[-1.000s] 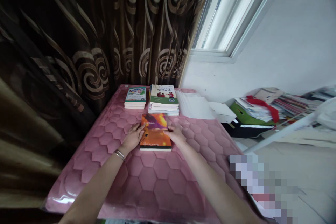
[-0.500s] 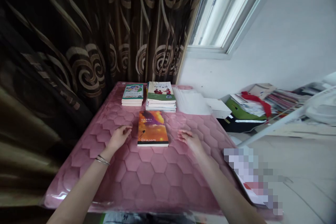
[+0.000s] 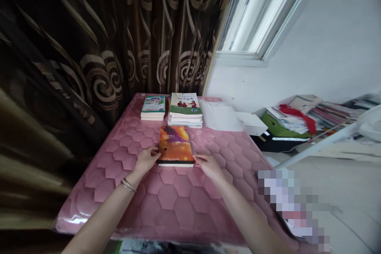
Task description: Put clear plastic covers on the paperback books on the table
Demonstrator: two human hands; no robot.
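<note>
An orange and purple paperback book (image 3: 175, 145) lies face up in the middle of the pink padded table cover (image 3: 175, 206). My left hand (image 3: 147, 159) holds its lower left edge, with the thumb at the cover and the fingers bent beside it. At the lower right corner, my right hand (image 3: 207, 165) pinches the book's edge between thumb and fingers. Two bracelets circle my left wrist. Behind the book stand a small stack of books with a green cover on top (image 3: 153, 107) and a taller stack of books topped by a white and green one (image 3: 186, 107).
Translucent plastic sheets (image 3: 223, 117) lie right of the stacks, beside a white box (image 3: 252, 123). A dark patterned curtain (image 3: 119, 47) hangs behind and to the left. Papers and a green bag (image 3: 275, 123) are piled past the table's right edge, near a white pole (image 3: 315, 145).
Both hands have moved inward from either side of the orange book and now hold its near edges. The view has shifted slightly; the book stays flat on the cover.
</note>
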